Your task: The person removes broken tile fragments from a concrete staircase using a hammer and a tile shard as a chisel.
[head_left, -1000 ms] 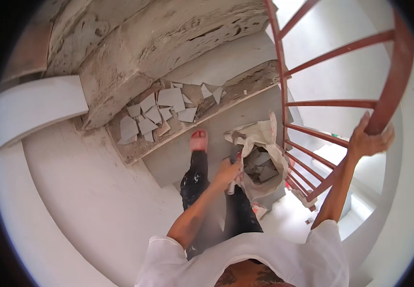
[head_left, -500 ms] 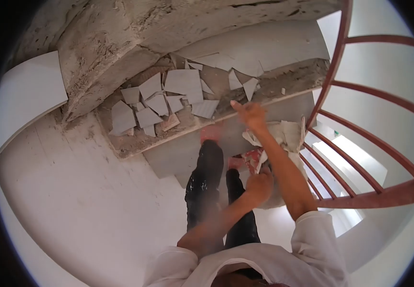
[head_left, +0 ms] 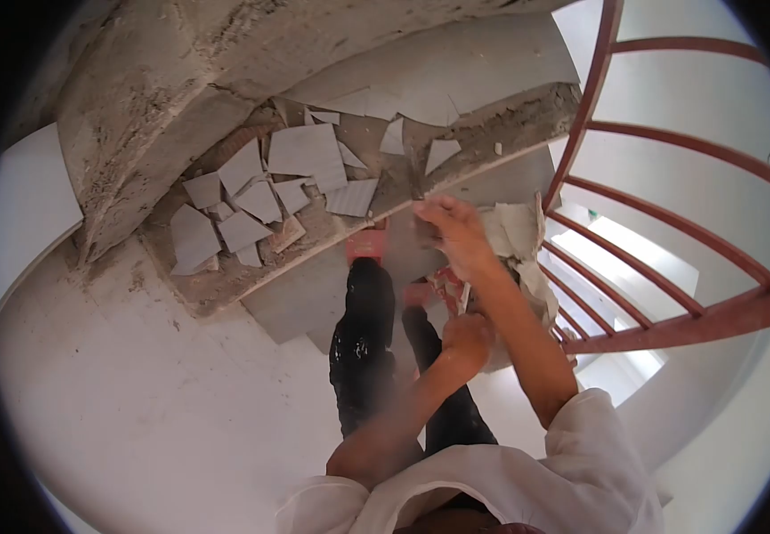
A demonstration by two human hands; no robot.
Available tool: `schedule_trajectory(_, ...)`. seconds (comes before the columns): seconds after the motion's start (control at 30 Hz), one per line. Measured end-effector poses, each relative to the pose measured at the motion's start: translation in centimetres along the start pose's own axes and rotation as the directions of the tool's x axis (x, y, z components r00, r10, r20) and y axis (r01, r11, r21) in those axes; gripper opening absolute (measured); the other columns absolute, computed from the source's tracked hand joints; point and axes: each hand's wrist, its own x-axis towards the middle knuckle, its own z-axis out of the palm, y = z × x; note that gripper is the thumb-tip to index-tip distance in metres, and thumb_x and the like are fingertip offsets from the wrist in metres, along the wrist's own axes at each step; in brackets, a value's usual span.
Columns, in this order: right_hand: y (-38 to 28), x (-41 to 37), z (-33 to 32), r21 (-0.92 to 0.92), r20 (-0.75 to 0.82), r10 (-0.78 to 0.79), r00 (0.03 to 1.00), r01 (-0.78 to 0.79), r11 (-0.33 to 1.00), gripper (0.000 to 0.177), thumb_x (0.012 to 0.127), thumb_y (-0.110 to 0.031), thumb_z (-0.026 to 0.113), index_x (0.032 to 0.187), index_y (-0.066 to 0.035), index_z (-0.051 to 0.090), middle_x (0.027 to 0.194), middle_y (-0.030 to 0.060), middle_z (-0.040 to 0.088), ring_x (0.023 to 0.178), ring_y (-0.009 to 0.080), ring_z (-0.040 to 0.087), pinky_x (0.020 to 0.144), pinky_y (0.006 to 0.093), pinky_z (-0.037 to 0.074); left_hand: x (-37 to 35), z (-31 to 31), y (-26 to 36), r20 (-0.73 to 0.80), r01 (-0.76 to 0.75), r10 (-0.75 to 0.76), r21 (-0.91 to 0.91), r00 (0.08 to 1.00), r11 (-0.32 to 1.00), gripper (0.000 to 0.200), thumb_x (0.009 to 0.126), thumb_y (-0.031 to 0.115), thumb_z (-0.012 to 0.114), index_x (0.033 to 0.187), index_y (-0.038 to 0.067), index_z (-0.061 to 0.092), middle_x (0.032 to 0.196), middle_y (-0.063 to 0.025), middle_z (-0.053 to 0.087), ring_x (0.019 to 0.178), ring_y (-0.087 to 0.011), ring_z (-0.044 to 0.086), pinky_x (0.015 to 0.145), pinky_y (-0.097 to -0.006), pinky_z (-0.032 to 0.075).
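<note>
My left hand [head_left: 467, 338] is closed at the rim of a sack with red-and-white printing [head_left: 449, 289], beside my leg. My right hand [head_left: 458, 233] is over the front edge of the step, its fingers curled and blurred. A dark smear shows under those fingers; I cannot make out what it is. Pale broken pieces [head_left: 518, 230] show at the sack's mouth. Just beyond the right hand, two tile shards [head_left: 441, 154] lie apart on the step. To their left spreads a heap of broken grey tiles [head_left: 303, 153].
The dusty step [head_left: 492, 142] has a raw, crumbly bed. A red metal railing [head_left: 661, 135] curves along the right, with a drop behind it. Rough concrete [head_left: 162, 116] rises at upper left. My feet in red shoes [head_left: 367, 245] stand on the lower step.
The view has shifted, so the step sits further left. My right hand has gone from pointing outward to curled, lower by the step edge. My left hand stays at the sack.
</note>
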Motion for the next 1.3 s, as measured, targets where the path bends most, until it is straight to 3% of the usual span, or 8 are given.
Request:
schedule_trajectory(0.13, 0.0, -2.2, -7.2, -0.041, -0.077, -0.212, 0.974, 0.21, 0.977, 0.014, 0.089, -0.017, 0.066, 0.097, -0.006, 0.064, 0.083, 0.0047, 0.066, 0.062, 0.01, 0.057, 0.058, 0.0244, 0.046, -0.5, -4.0, 0.6, 0.186, 0.086, -0.119, 0.179, 0.975, 0.98, 0.04, 0.077, 0.013, 0.066, 0.1, -0.015, 0.05, 0.072, -0.0158, 0.068, 0.068, -0.0249, 0.072, 0.06, -0.0304, 0.057)
schedule_trajectory(0.3, 4.4, 0.7, -16.1, -0.096, -0.394, -0.21, 0.895, 0.187, 0.978, 0.018, 0.091, -0.016, 0.064, 0.102, -0.003, 0.062, 0.085, 0.006, 0.066, 0.066, 0.0118, 0.06, 0.059, 0.0222, 0.047, -2.6, -0.2, -2.3, 0.179, 0.012, -0.037, 0.142, 0.983, 0.99, 0.036, 0.076, 0.012, 0.066, 0.098, -0.013, 0.05, 0.066, -0.0134, 0.067, 0.063, -0.0226, 0.071, 0.058, -0.0295, 0.057)
schedule_trajectory(0.7, 19.4, 17.8, -19.5, 0.327, -0.442, -0.016, 0.897, 0.177, 0.928, 0.021, 0.089, 0.004, 0.06, 0.109, 0.001, 0.056, 0.098, 0.0105, 0.06, 0.09, 0.0222, 0.065, 0.079, 0.0313, 0.054, -4.3, 0.8, -2.2, 0.068, 0.068, -0.078, 0.148, 0.995, 0.987, 0.026, 0.08, 0.013, 0.061, 0.091, -0.009, 0.051, 0.062, -0.0113, 0.065, 0.059, -0.0221, 0.07, 0.053, -0.0306, 0.056)
schedule_trajectory(0.9, 8.2, 9.6, -10.9, -0.512, -0.515, -0.584, 0.628, 0.321, 0.797, 0.033, 0.092, -0.011, 0.061, 0.122, 0.001, 0.052, 0.104, 0.0097, 0.06, 0.096, 0.0213, 0.062, 0.087, 0.0318, 0.049, -3.7, 0.0, -2.2, 0.112, -0.001, -0.023, 0.209, 0.993, 0.978, 0.026, 0.078, 0.012, 0.061, 0.091, -0.009, 0.051, 0.061, -0.0109, 0.065, 0.059, -0.0221, 0.07, 0.054, -0.03, 0.056)
schedule_trajectory(1.0, 1.1, 7.9, -5.0, 0.134, -0.207, -0.344, 0.916, 0.375, 0.917, 0.037, 0.093, -0.016, 0.059, 0.126, -0.001, 0.051, 0.112, 0.0121, 0.059, 0.097, 0.0199, 0.059, 0.086, 0.031, 0.047, -3.8, 1.1, -2.6, 0.076, -0.034, 0.019, 0.207, 0.997, 0.978, 0.028, 0.076, 0.012, 0.062, 0.09, -0.009, 0.051, 0.06, -0.0104, 0.065, 0.058, -0.0218, 0.07, 0.053, -0.0288, 0.056)
schedule_trajectory(1.17, -5.5, 13.4, 2.1, 0.632, -0.433, 0.163, 0.886, 0.17, 0.756, 0.042, 0.091, -0.019, 0.06, 0.127, 0.0, 0.051, 0.124, 0.0165, 0.053, 0.102, 0.0219, 0.055, 0.086, 0.0313, 0.045, -1.9, -1.0, -2.1, -0.011, 0.023, -0.021, 0.2, 1.0, 0.979, 0.024, 0.076, 0.015, 0.063, 0.087, -0.006, 0.057, 0.064, -0.0108, 0.066, 0.061, -0.0229, 0.07, 0.055, -0.0297, 0.056)
schedule_trajectory(1.27, -5.8, 16.4, 2.3, 0.79, -0.283, 0.048, 0.958, 0.205, 0.578, 0.03, 0.088, -0.02, 0.063, 0.114, -0.007, 0.053, 0.106, 0.0091, 0.049, 0.089, 0.0162, 0.048, 0.074, 0.0315, 0.046, -2.0, -4.2, -1.9, -0.088, -0.067, 0.075, 0.086, 0.993, 0.994, 0.019, 0.077, 0.015, 0.062, 0.084, -0.002, 0.063, 0.072, -0.0122, 0.068, 0.069, -0.0247, 0.071, 0.06, -0.0337, 0.057)
schedule_trajectory(1.3, -4.7, 16.9, 1.9, 0.552, -0.368, -0.111, 0.923, 0.313, 0.773, 0.032, 0.088, -0.02, 0.064, 0.115, -0.008, 0.053, 0.108, 0.009, 0.049, 0.089, 0.0166, 0.048, 0.072, 0.0315, 0.046, -2.0, -4.8, -1.9, -0.101, -0.033, 0.036, 0.031, 0.994, 0.999, 0.017, 0.077, 0.015, 0.062, 0.083, 0.0, 0.065, 0.075, -0.0127, 0.069, 0.071, -0.0251, 0.071, 0.062, -0.0348, 0.057)
